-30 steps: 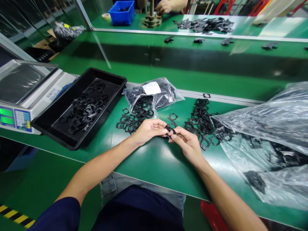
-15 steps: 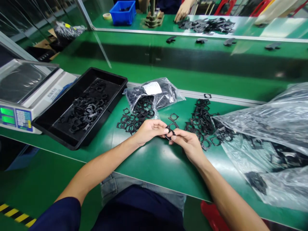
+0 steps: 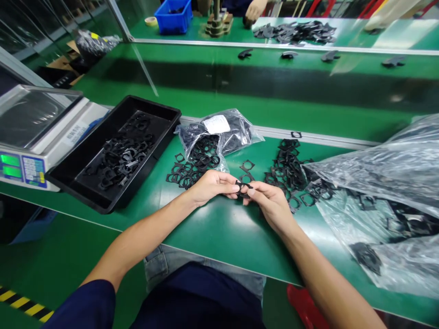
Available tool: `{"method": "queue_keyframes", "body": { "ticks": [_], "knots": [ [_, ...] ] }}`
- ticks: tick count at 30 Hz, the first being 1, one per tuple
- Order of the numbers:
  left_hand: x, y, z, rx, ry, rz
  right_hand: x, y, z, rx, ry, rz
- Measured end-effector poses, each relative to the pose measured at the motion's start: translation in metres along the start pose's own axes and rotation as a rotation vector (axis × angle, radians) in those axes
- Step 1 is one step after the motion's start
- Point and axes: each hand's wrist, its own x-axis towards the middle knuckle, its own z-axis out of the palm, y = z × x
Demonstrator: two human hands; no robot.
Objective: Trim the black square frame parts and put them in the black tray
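Between my hands, above the green table (image 3: 219, 233), is a small black ring-shaped part (image 3: 243, 188). My left hand (image 3: 214, 186) pinches its left side with thumb and fingers. On its right side, my right hand (image 3: 269, 198) grips it the same way. Loose black ring parts (image 3: 185, 171) lie beyond my left hand, by the mouth of a clear plastic bag (image 3: 236, 130) with a white label. A second pile of black parts (image 3: 288, 164) lies beyond my right hand. Two single rings (image 3: 247, 165) rest just past my fingertips.
At the left, a black tray (image 3: 151, 164) holds many black parts beside a weighing scale (image 3: 44, 160). Large plastic bags (image 3: 387, 169) cover the right side. Across the green belt (image 3: 206, 100) are curved black pieces (image 3: 288, 55), a blue bin (image 3: 174, 17) and another person's hand (image 3: 255, 10).
The black part between my fingers has turned and now shows flatter, its opening visible. The curved pieces on the belt have shifted slightly right. The other person's hand has moved up a little.
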Motion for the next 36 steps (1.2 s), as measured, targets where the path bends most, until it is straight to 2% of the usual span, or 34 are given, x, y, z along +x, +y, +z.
{"method": "queue_keyframes", "body": {
  "ticks": [6,14,22,28,31,36],
  "knots": [
    [0.0,0.001,0.0,-0.025,-0.005,-0.002,-0.001,-0.002,0.002,0.076,-0.078,0.053],
    [-0.001,0.004,-0.003,-0.076,-0.148,-0.029,-0.002,0.001,0.004,0.085,-0.008,-0.008],
    [-0.001,0.007,-0.008,0.157,-0.116,0.065,-0.003,0.002,0.003,0.001,0.033,-0.021],
    [-0.001,0.004,-0.006,0.088,-0.163,0.063,-0.001,0.001,0.005,0.075,0.031,0.008],
    [0.0,-0.001,-0.001,0.076,-0.093,0.122,-0.001,0.002,0.004,0.093,0.067,-0.003],
    [0.0,-0.006,0.006,0.138,0.046,0.266,0.001,0.004,0.003,-0.009,0.127,-0.054]
  ]
}}
